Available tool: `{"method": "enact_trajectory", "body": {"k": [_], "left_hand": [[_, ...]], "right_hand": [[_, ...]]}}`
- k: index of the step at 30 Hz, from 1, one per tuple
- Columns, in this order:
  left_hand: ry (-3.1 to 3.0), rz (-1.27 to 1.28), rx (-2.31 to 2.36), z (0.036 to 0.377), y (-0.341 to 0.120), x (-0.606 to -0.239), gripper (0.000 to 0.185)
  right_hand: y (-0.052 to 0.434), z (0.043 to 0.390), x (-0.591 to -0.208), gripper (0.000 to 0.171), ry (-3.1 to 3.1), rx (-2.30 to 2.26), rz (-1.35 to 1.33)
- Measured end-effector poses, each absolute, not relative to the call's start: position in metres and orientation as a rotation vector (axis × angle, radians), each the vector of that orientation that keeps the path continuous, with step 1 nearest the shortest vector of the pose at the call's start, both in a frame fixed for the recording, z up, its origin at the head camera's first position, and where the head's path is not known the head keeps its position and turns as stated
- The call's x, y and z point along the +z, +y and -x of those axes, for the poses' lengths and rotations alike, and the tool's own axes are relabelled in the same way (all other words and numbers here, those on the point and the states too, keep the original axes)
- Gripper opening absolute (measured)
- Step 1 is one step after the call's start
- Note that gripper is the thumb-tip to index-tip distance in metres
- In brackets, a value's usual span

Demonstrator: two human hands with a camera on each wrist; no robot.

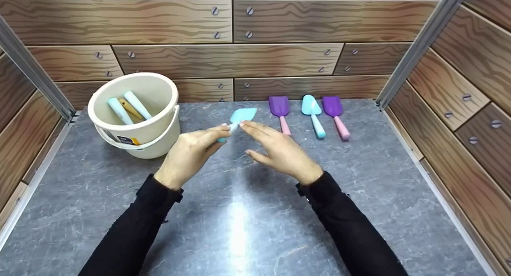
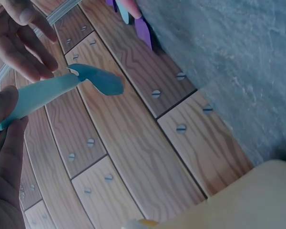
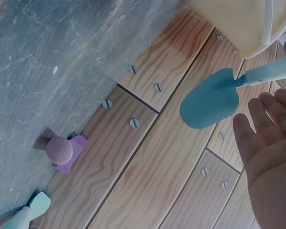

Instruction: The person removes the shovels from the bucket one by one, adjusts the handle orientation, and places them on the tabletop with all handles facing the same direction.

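My left hand point(image 1: 191, 151) pinches a toy trowel point(image 1: 244, 115) by its light blue handle, thumb and fingers round it, with the turquoise blade pointing away to the right. In the left wrist view the trowel point(image 2: 47, 94) is held clear of the table. My right hand point(image 1: 281, 150) is close to the handle's neck, its fingers extended and holding nothing. From the right wrist view, these fingers point(image 3: 262, 119) lie just beside the trowel's handle; whether they touch it I cannot tell.
A cream bucket point(image 1: 159, 138) at the left holds two light blue handles and a yellowish-brown one. To the right lie a purple shovel with pink handle point(image 1: 279, 105), a light blue trowel point(image 1: 310, 105) and another purple shovel point(image 1: 332, 105). Wood-patterned panels point(image 1: 279, 60) enclose the grey tabletop point(image 1: 191, 244).
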State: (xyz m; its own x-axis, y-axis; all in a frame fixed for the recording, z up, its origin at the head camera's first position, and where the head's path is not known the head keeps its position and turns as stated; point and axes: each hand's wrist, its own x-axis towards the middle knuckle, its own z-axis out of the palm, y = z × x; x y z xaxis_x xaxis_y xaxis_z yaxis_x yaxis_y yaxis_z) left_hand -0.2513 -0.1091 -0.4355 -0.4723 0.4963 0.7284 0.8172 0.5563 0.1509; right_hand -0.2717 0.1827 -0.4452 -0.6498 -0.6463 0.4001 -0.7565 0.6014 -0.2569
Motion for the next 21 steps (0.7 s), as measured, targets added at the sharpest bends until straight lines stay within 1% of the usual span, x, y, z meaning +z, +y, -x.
{"method": "enact_trajectory", "body": {"k": [4,10,12,18,21], "left_hand": [[-2.142,1.077,-0.698,0.251,-0.105,-0.442,0.025],[-2.13,1.129,-0.762,0.249,-0.098,-0.452,0.027],[-2.131,1.151,-0.774,0.248,-0.096,-0.456,0.028],[-2.142,1.181,-0.809,0.247,-0.092,-0.463,0.033],[-2.144,1.176,-0.829,0.249,-0.091,-0.467,0.033]], "right_hand": [[0.181,0.273,-0.448,0.069,-2.549,0.574,-1.169],[0.176,0.275,-0.455,0.064,-2.493,0.609,-1.221],[0.174,0.277,-0.458,0.059,-2.464,0.642,-1.238],[0.171,0.282,-0.468,0.033,-2.361,0.78,-1.226],[0.171,0.285,-0.471,0.027,-2.328,0.812,-1.221]]}}
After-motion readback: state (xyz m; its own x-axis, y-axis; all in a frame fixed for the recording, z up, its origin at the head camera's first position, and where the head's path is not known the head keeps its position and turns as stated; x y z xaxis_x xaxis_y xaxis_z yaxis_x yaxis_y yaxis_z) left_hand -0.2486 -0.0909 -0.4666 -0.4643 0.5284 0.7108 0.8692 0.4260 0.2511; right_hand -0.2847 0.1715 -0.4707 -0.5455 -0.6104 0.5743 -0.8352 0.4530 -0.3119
